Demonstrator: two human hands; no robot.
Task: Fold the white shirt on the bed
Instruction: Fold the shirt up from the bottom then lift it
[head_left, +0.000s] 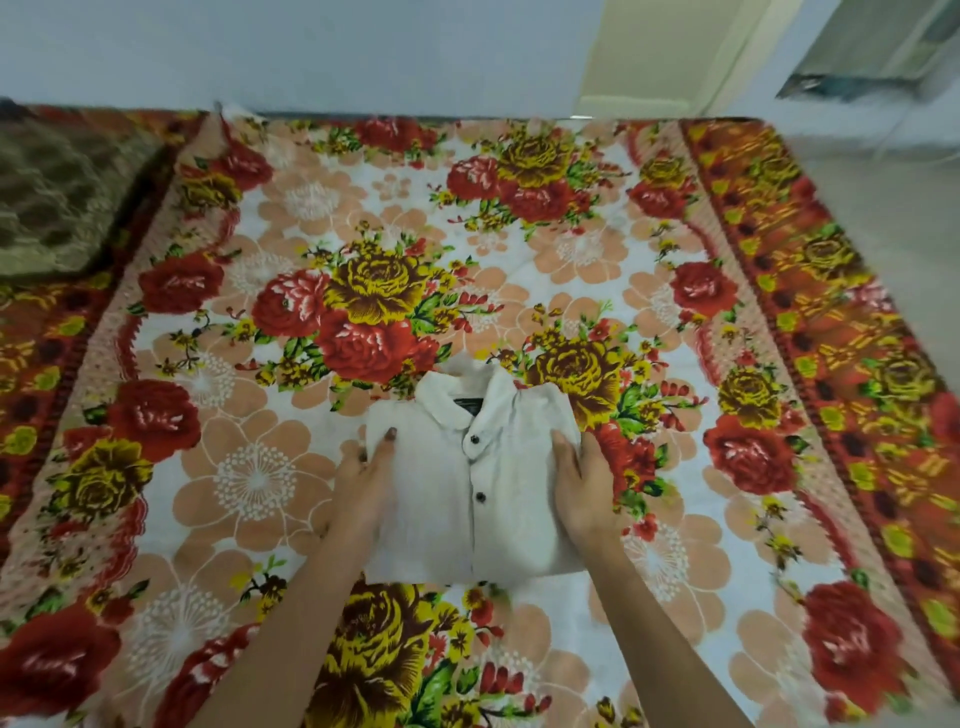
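I see the bed (597, 249) under a floral sheet, a brown quilted cushion (57, 197) at its ten o'clock corner. The white shirt (467, 499) lies folded at six o'clock of centre, collar toward twelve. My left hand (363, 483) grips its nine o'clock edge, my right hand (582, 483) its three o'clock edge, fingers closed on cloth.

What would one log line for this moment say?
stage: fold nearly done | white shirt: compact rectangle, collar up, on floral bedsheet | left hand: on left edge | right hand: gripping right edge
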